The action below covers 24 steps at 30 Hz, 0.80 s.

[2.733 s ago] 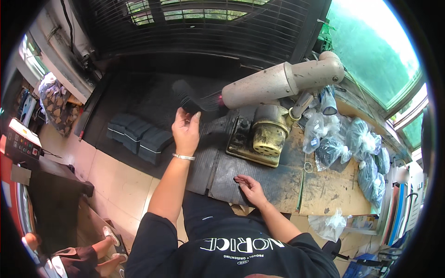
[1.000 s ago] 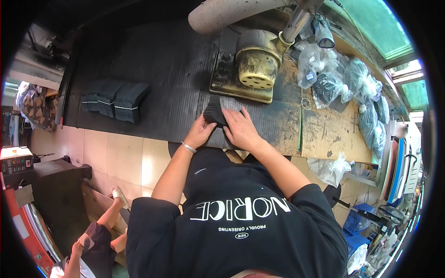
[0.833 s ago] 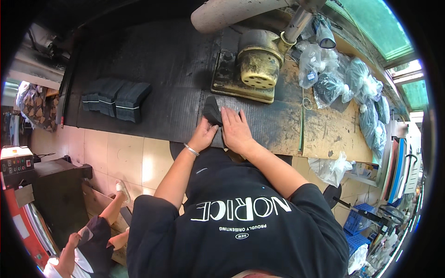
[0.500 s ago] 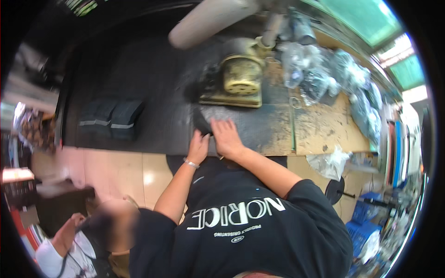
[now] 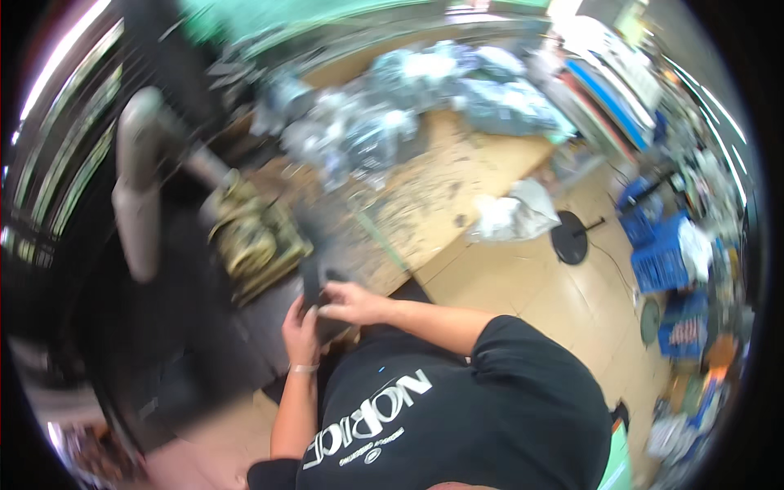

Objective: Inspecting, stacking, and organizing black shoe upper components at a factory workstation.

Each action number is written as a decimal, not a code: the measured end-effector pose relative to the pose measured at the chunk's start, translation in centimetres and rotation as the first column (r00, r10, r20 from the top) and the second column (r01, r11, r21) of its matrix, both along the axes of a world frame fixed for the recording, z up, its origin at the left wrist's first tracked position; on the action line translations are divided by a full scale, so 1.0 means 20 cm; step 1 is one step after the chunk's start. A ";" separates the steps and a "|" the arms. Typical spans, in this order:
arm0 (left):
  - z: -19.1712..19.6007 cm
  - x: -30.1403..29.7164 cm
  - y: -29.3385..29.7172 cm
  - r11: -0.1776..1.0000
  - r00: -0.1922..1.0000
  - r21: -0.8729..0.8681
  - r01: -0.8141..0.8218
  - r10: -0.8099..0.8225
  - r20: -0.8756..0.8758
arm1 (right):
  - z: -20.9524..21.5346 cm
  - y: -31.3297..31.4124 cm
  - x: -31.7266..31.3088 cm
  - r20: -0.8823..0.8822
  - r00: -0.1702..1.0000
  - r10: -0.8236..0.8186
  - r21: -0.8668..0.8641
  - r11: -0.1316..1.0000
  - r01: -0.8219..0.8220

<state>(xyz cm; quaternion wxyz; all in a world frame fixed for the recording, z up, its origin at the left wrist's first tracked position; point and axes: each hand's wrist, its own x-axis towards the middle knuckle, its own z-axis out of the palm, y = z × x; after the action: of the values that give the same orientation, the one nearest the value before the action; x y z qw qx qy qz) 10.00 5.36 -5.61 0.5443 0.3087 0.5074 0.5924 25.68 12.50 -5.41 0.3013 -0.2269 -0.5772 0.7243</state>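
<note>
A dark, flat strip-like piece (image 5: 310,280) stands up between my hands at the near edge of the bench; motion blur hides its exact kind. My left hand (image 5: 300,328) is closed on its lower end. Fingers bent, my right hand (image 5: 358,304) presses against the same piece from the right. Just beyond my hands sits a dirty yellow machine (image 5: 255,249) with a rounded housing on a flat base.
Clear plastic bags (image 5: 359,135) are heaped along the back of the bench (image 5: 457,175). A grey duct (image 5: 137,204) rises behind the machine. To the right are a white bag (image 5: 518,214), a black round stand base (image 5: 569,238) and blue crates (image 5: 660,257).
My view has swung to the right, so the bags and right-hand floor now fill more of it. The dark piece has come upright between my hands, nearer my body.
</note>
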 end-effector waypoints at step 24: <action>0.34 0.24 0.46 0.843 0.815 0.069 0.534 -0.535 0.222 | 0.14 0.38 0.38 -0.125 0.975 -0.186 0.092 0.976 0.198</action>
<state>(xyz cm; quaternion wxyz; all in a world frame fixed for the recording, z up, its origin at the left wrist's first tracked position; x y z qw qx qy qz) 14.87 14.58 1.28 0.7436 0.3681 0.3321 0.4487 33.28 20.05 -2.54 0.4144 -0.2235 -0.5710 0.6725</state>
